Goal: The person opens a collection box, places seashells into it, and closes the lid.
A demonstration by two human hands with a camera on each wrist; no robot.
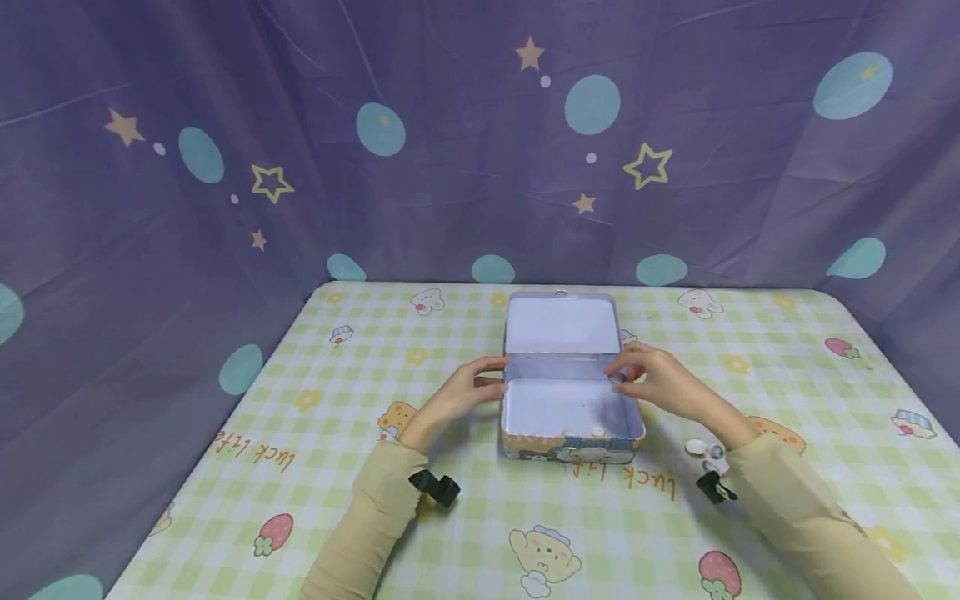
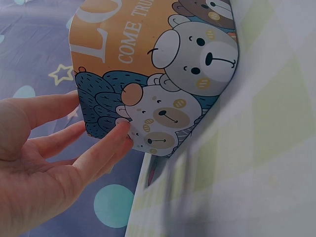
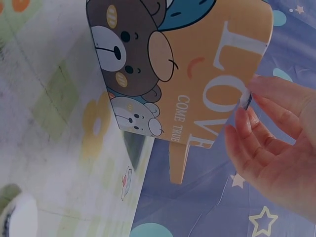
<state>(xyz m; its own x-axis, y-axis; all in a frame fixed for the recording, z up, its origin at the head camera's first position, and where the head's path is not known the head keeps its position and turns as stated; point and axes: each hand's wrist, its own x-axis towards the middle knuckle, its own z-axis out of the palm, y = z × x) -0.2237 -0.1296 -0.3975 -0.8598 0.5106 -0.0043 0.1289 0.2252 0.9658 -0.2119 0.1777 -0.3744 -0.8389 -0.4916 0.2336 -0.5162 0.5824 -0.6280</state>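
A lidded tin box (image 1: 570, 408) stands on the table with its lid (image 1: 562, 325) raised at the back. Bears and lettering are printed on its orange and blue sides. My left hand (image 1: 468, 387) rests its fairly straight fingers against the left side of the tin, near the back corner; the left wrist view shows fingertips (image 2: 123, 129) on the printed wall. At the right rim, my right hand (image 1: 656, 379) pinches a small round white-and-dark piece (image 3: 246, 98) between thumb and fingers. Two small pale discs (image 1: 598, 432) show just inside the tin's front wall.
Several small round white pieces (image 1: 696, 448) lie on the table right of the tin, by the right wrist. A green checked cloth (image 1: 450, 533) with printed figures covers the table. Behind it hangs a purple curtain (image 1: 465, 192).
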